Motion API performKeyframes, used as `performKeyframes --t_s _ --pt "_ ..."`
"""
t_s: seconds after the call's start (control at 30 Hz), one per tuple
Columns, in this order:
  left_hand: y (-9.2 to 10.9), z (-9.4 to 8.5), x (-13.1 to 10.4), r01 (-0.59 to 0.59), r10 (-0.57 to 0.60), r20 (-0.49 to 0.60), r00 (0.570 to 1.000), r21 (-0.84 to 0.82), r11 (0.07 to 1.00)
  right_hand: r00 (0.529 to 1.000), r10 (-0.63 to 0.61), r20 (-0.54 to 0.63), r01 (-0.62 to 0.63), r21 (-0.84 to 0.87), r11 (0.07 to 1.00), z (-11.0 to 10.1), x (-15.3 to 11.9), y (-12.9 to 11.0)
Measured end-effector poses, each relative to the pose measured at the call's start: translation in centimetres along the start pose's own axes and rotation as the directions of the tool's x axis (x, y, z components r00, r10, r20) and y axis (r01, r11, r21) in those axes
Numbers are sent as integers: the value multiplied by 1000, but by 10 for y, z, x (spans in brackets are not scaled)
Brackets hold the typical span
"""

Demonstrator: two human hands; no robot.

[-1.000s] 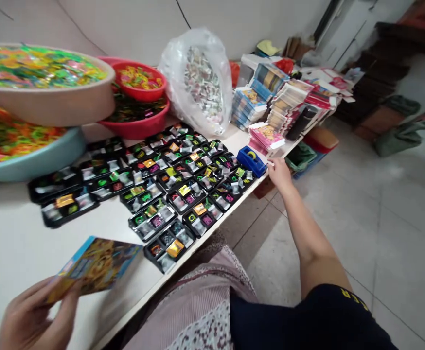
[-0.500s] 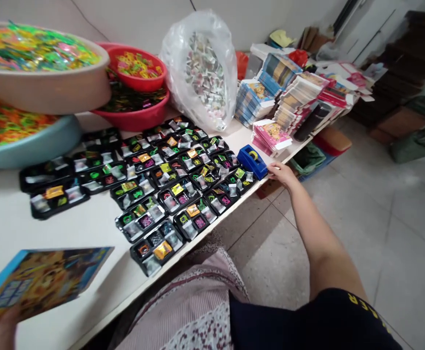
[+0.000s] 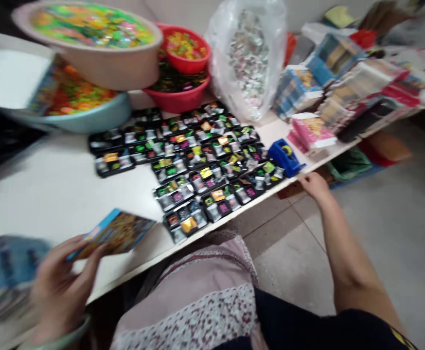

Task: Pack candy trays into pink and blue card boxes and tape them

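Observation:
My left hand (image 3: pixel 64 279) grips a thin printed cardboard box (image 3: pixel 119 236) with a blue edge, thumb on the near side and fingers behind. The box is held above the white table, tilted. My right hand (image 3: pixel 313 185) is at the table's front edge, just right of a blue tape dispenser (image 3: pixel 285 156) with a yellow core. Its fingers are curled together; whatever they hold is too small to make out. Between the hands, rows of black compartment trays (image 3: pixel 185 221) hold small packets and bright plastic pieces.
Behind the trays stand a beige tub (image 3: pixel 125 65), a light-blue basin (image 3: pixel 99 119) and red bowls (image 3: pixel 176 99) of colourful pieces. A clear plastic bag (image 3: pixel 220 63) holds small packets. Stacked printed boxes (image 3: pixel 292 99) and a black cylinder (image 3: pixel 367 119) line the right side.
The view has swung left, so the table contents appear farther right. My left hand has come more fully into view with the box. My right hand has come slightly away from the tape dispenser.

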State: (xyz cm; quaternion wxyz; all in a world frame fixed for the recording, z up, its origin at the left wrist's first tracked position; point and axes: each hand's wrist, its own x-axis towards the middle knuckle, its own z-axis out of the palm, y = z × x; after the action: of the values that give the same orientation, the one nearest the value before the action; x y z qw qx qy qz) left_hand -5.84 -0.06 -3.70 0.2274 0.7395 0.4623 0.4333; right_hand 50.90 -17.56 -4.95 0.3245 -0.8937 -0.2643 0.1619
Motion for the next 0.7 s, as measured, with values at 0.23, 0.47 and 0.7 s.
performKeyframes --t_s 0.23,0.47,0.7 --pt "14 -5 -8 -236 223 92 970 169 957 628 -596 500 139 682 718 113 -149 -138" --pt "28 -11 -8 -388 303 292 907 302 871 472 -677 564 -125 804 582 223 -222 -241" --pt "19 -14 7 -377 281 412 867 174 910 507 -710 488 337 646 685 247 -212 -259"
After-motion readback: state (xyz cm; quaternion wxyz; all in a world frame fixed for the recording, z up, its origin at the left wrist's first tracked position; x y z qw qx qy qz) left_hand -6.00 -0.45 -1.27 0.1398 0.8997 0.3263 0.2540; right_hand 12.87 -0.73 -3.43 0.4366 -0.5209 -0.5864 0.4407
